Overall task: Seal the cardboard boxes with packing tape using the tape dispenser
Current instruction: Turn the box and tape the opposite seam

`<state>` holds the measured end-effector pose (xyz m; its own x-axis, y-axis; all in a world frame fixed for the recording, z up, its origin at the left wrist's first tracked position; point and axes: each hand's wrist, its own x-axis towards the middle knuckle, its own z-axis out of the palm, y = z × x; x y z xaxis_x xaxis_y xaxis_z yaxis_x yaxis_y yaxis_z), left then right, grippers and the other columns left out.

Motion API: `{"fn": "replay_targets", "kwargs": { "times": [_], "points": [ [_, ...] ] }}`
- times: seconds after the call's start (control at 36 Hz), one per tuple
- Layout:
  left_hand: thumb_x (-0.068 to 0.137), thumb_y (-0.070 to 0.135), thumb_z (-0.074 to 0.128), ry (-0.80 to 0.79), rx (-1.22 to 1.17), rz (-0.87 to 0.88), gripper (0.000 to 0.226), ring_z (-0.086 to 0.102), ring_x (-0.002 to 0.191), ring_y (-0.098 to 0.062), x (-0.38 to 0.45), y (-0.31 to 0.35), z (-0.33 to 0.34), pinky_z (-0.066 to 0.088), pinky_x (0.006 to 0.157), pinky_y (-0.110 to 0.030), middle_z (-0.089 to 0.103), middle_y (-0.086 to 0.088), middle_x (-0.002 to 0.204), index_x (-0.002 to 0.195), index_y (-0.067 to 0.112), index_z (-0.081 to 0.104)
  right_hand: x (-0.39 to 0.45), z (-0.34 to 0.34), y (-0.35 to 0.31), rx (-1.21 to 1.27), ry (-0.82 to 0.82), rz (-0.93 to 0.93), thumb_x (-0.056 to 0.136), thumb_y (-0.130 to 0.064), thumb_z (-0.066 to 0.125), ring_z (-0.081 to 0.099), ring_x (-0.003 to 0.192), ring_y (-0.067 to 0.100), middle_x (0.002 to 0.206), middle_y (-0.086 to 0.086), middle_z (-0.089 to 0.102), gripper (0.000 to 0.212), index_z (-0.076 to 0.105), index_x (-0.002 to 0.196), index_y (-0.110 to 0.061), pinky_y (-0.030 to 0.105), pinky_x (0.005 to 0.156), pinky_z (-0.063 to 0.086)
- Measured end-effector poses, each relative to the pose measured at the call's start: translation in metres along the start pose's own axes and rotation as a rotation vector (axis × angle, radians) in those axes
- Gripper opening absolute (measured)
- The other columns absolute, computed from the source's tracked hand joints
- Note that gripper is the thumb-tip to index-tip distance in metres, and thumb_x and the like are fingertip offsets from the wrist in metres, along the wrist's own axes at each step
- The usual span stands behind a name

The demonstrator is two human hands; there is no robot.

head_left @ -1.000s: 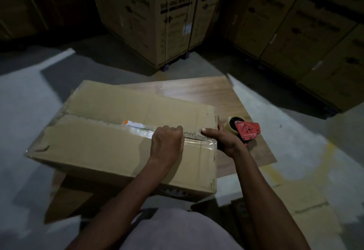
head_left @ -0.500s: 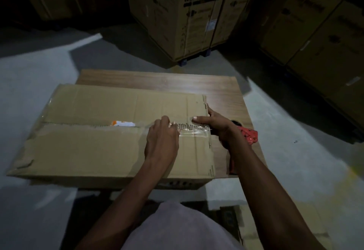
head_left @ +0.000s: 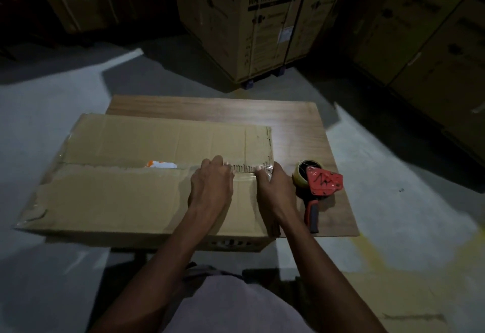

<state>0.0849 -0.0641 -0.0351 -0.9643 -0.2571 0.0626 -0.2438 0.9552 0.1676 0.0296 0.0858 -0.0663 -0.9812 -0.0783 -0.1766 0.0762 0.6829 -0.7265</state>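
A long cardboard box [head_left: 126, 193] lies flat on a wooden board [head_left: 296, 125]. Its two top flaps meet along a middle seam, where an orange and white item [head_left: 160, 164] shows through a gap. Clear tape [head_left: 246, 171] covers the right end of the seam. My left hand [head_left: 211, 184] presses flat on the seam. My right hand [head_left: 274, 188] presses the tape at the box's right edge, fingers bent over the corner. The red tape dispenser [head_left: 319, 183] lies on the board just right of my right hand, untouched.
Tall printed cartons [head_left: 252, 18] stand behind the board, with more stacked at the right [head_left: 433, 39] and left rear. Grey concrete floor [head_left: 39, 122] surrounds the board. Flattened cardboard [head_left: 393, 296] lies on the floor at lower right.
The view has shifted so the box sits squarer. My right hand slid from beside the dispenser onto the box's right edge. My left hand stays on the seam.
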Motion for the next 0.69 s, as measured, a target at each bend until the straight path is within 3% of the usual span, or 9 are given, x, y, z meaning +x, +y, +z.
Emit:
{"fn": "replay_targets", "kwargs": {
  "times": [0.19, 0.31, 0.33, 0.39, 0.44, 0.58, 0.69],
  "points": [
    [0.102, 0.017, 0.053, -0.054, 0.078, 0.041, 0.022, 0.058, 0.101, -0.023, 0.004, 0.004, 0.002, 0.042, 0.072, -0.031, 0.058, -0.004, 0.116, 0.119, 0.016, 0.066, -0.003, -0.001, 0.0, 0.062, 0.016, -0.025, 0.109, -0.042, 0.038, 0.066, 0.108, 0.029, 0.118, 0.007, 0.072, 0.038, 0.063, 0.129, -0.021, 0.049, 0.093, 0.055],
    [0.1, 0.014, 0.056, -0.036, 0.105, 0.081, 0.021, 0.061, 0.096, -0.024, 0.003, 0.001, 0.002, 0.043, 0.068, -0.031, 0.059, -0.005, 0.112, 0.118, 0.015, 0.066, -0.006, -0.003, -0.009, -0.027, -0.001, 0.144, 0.106, -0.062, 0.035, 0.056, 0.13, 0.04, 0.143, 0.02, 0.059, 0.07, 0.045, 0.152, -0.01, 0.051, 0.107, 0.048],
    [0.1, 0.015, 0.057, -0.027, 0.096, 0.094, 0.021, 0.061, 0.095, -0.023, 0.002, -0.002, 0.003, 0.045, 0.069, -0.031, 0.06, -0.005, 0.111, 0.118, 0.015, 0.067, -0.008, -0.003, -0.012, -0.066, 0.015, 0.175, 0.104, -0.068, 0.035, 0.059, 0.126, 0.04, 0.138, 0.021, 0.061, 0.076, 0.05, 0.146, -0.006, 0.049, 0.103, 0.05],
    [0.1, 0.017, 0.058, 0.004, 0.086, 0.113, 0.022, 0.061, 0.098, -0.023, -0.001, -0.002, 0.006, 0.049, 0.074, -0.031, 0.061, -0.004, 0.111, 0.12, 0.016, 0.066, -0.012, -0.003, -0.014, -0.167, 0.041, 0.189, 0.097, -0.08, 0.034, 0.066, 0.103, 0.038, 0.113, 0.018, 0.069, 0.082, 0.065, 0.114, -0.006, 0.049, 0.091, 0.056],
    [0.101, 0.019, 0.054, 0.045, 0.078, 0.14, 0.023, 0.061, 0.104, -0.024, -0.004, -0.005, 0.009, 0.051, 0.08, -0.033, 0.061, -0.002, 0.113, 0.122, 0.017, 0.065, -0.013, -0.001, -0.017, -0.236, 0.079, 0.184, 0.093, -0.085, 0.035, 0.066, 0.092, 0.037, 0.099, 0.016, 0.069, 0.083, 0.066, 0.095, -0.008, 0.047, 0.083, 0.056],
    [0.103, 0.019, 0.053, 0.045, 0.059, 0.169, 0.029, 0.061, 0.113, -0.027, -0.002, -0.013, 0.013, 0.054, 0.085, -0.037, 0.064, -0.004, 0.117, 0.13, 0.014, 0.061, -0.006, -0.002, -0.015, -0.163, 0.096, 0.124, 0.101, -0.073, 0.036, 0.067, 0.093, 0.039, 0.098, 0.023, 0.069, 0.079, 0.067, 0.095, 0.0, 0.048, 0.082, 0.055],
    [0.093, 0.017, 0.07, 0.03, 0.052, 0.2, 0.024, 0.068, 0.099, -0.028, -0.003, -0.019, 0.01, 0.058, 0.073, -0.037, 0.069, -0.005, 0.103, 0.116, 0.012, 0.072, -0.003, 0.003, -0.013, -0.187, 0.165, 0.056, 0.111, -0.056, 0.027, 0.065, 0.083, 0.038, 0.084, 0.02, 0.068, 0.074, 0.066, 0.08, 0.0, 0.044, 0.072, 0.05]
  ]
}}
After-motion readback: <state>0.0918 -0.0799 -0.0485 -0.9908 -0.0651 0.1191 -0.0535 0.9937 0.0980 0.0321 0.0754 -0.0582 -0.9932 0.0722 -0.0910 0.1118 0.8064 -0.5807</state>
